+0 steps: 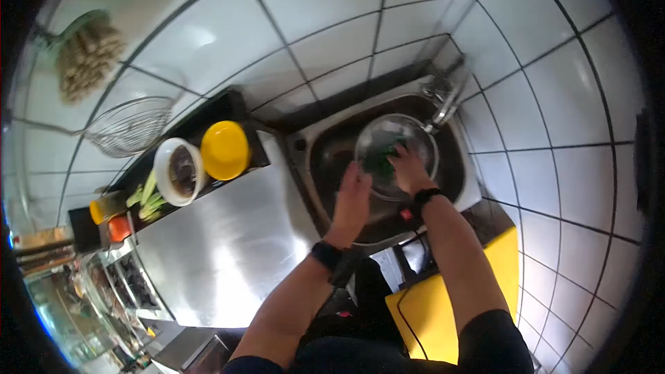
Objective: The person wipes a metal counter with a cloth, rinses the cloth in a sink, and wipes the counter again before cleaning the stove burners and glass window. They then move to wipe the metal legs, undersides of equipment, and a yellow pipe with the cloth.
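A round, see-through bowl (396,125) sits in the metal sink (329,159) beneath the tap. Dark green leaves (377,161) lie inside it. My right hand (410,168) reaches down into the bowl, its fingers curled in among the leaves. At the bowl's near left side is my left hand (352,201), fingers stretched out and fingertips right at the rim. It grips nothing visible.
The tap (445,109) rises at the sink's back right corner. Left of the sink stretches a steel counter (228,249). Behind it stand a white bowl of dark liquid (181,171), a yellow bowl (225,150) and green stalks (147,197). A wire strainer (131,127) hangs on the tiled wall.
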